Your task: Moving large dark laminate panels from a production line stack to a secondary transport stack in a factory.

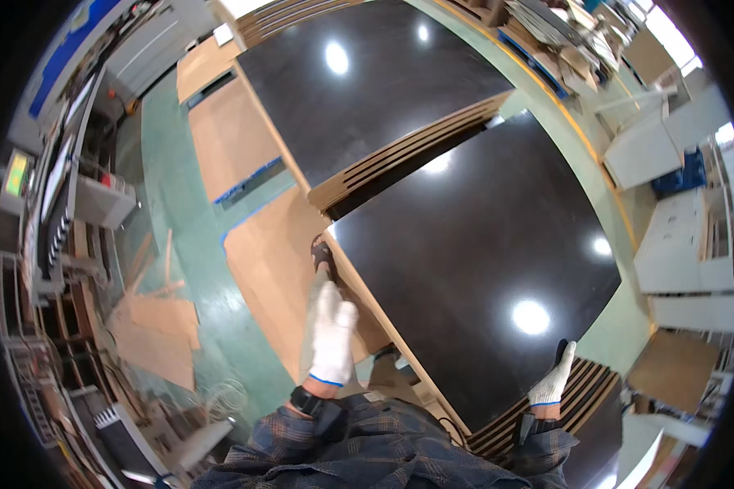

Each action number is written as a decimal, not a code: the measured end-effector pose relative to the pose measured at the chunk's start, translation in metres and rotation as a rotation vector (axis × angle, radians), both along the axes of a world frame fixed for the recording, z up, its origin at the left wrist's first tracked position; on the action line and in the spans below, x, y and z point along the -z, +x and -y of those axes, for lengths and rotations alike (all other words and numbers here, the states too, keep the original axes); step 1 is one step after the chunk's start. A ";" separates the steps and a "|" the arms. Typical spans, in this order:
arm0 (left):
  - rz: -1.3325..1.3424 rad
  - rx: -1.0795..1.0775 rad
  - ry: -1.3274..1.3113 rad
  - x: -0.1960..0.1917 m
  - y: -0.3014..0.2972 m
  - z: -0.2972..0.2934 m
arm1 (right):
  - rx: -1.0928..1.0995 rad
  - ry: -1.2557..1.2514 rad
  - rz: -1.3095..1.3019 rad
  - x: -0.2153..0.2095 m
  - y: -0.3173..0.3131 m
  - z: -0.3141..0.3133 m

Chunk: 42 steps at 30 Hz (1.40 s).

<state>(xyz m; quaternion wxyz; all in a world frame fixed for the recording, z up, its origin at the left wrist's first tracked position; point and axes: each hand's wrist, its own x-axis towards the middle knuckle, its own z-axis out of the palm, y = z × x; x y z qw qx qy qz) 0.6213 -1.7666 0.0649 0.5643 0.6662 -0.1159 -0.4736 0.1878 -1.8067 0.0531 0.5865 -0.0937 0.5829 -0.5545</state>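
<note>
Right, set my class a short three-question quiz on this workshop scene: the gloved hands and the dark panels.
1. True or false: both hands wear white gloves.
2. Which hand rests on the near edge of the top dark panel? A) left B) right
3. Fill in: the left hand hangs over the brown ____ beside the stack.

Key: 1 true; 2 B; 3 board.
</note>
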 end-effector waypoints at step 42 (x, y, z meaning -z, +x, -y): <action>0.277 -0.084 -0.119 0.031 -0.013 0.044 | -0.565 0.178 -0.810 -0.027 -0.069 0.078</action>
